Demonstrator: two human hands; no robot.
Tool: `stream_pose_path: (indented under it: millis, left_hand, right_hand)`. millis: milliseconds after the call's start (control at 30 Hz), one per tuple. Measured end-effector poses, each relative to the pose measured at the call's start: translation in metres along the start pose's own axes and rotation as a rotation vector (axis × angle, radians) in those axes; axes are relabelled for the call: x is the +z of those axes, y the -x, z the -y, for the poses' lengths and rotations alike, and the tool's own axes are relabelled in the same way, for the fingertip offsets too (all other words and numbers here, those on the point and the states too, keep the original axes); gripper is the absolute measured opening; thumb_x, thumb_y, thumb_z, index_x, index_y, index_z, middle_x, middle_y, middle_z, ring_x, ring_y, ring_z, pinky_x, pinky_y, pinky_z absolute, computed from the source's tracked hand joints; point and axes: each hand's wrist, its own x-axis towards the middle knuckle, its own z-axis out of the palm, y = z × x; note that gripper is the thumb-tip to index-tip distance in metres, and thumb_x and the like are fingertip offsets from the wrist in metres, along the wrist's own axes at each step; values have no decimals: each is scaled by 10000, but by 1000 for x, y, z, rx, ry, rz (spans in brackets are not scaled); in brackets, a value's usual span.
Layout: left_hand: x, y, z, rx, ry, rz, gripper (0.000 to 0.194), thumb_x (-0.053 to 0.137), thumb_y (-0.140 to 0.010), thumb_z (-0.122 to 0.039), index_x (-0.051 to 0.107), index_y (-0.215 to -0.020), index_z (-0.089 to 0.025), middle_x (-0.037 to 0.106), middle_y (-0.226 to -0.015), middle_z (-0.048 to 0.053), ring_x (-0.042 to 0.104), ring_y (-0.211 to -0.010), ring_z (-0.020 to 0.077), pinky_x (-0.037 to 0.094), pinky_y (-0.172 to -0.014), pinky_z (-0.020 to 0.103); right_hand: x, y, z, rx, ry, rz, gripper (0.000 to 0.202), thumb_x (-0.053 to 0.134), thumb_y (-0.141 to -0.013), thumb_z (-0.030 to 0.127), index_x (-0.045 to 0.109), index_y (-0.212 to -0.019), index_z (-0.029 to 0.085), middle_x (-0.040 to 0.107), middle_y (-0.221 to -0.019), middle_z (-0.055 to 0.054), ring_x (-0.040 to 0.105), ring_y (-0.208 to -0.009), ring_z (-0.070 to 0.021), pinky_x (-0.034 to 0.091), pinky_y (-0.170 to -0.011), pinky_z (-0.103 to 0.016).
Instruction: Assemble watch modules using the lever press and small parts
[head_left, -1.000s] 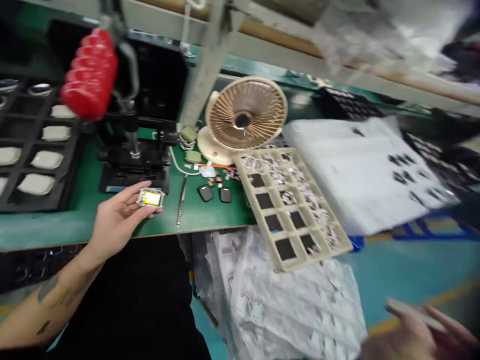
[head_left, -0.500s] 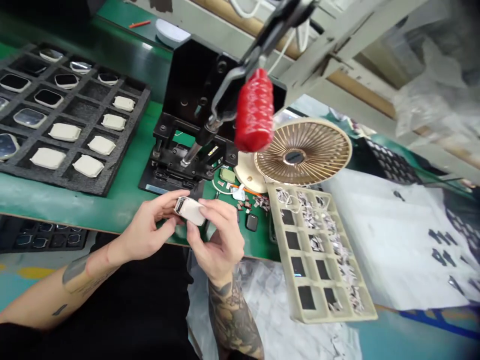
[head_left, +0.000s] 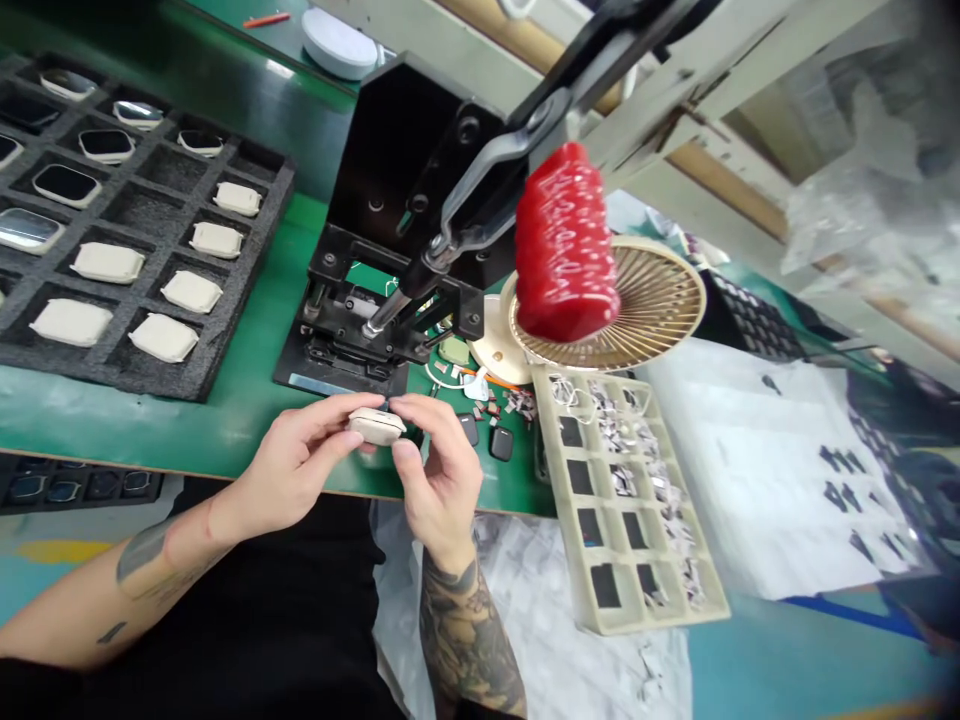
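Observation:
Between my two hands is a small cream-coloured watch-like case (head_left: 377,426), turned so that a thin dark seam shows along its side. My left hand (head_left: 296,455) pinches its left end between thumb and fingers. At the right end, the thumb and fingertips of my right hand (head_left: 442,465) close on the case. Just behind my hands stands a black hand press (head_left: 360,330) with a red grip (head_left: 566,245) on its lever. A grey foam tray (head_left: 244,270) on the left holds cream cases and dark-screened ones in its compartments.
A cream compartment box (head_left: 600,620) with small parts stands at the right, near a round fan (head_left: 660,300). Small black pieces (head_left: 501,443) and scraps lie beside the press. White sheets (head_left: 750,480) with dark parts are farther right.
The case has been turned from showing its broad face to showing its side seam. My right hand has shifted slightly left, and the view has moved so the press's red grip appears larger.

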Motion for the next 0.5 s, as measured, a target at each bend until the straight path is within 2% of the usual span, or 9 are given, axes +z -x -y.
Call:
stream_pose_path:
  millis: [67,167,233,300,367,500]
  left_hand:
    - [-1,1,1,6,-52,14,285,727,-1122,-332,835,-1373,-250,880,-1256,74,879,-1006,242,742,-933,337]
    - [1,5,2,67,-173,5,228,727,-1124,-318,849,-1304,-249,893,-1149,50,879,-915,221,735,-903,316]
    - [3,7,2,109,-206,-19,196,719,-1125,-290,841,-1269,-236,895,-1066,37,876,-865,206,731,-868,298]
    - [6,7,1,100,-166,-38,167,723,-1119,-274,827,-1238,-218,891,-987,29,872,-825,197,727,-816,279]
    - [8,4,-1,53,-72,-59,177,747,-1106,-294,808,-1242,-197,895,-978,44,877,-813,207,724,-766,274]
    - [10,-3,-3,-26,91,-93,425,801,-1075,-367,730,-1446,-175,902,-1137,111,897,-879,250,727,-751,303]
  right_hand:
    - [0,-3,2,-21,-20,31,150,700,-1101,260,784,-1223,285,792,-1196,-82,767,-1131,-275,670,-993,-478]
    - [5,-1,7,-55,13,-21,123,658,-1110,229,771,-1145,264,780,-1099,-76,759,-1017,-252,660,-898,-445]
    - [8,-1,10,-63,46,-55,123,639,-1116,239,761,-1108,251,768,-1054,-80,751,-968,-248,654,-855,-440]
    - [5,-7,12,-63,75,-30,130,652,-1122,289,767,-1086,239,769,-1032,-87,761,-958,-250,664,-833,-433]
    - [-5,-22,13,-77,107,29,196,683,-1123,388,790,-1079,229,776,-1045,-98,790,-1008,-264,684,-831,-424]
    - [-36,-62,17,-189,153,88,418,647,-1134,582,837,-1063,216,776,-1161,-107,822,-1191,-286,710,-856,-381]
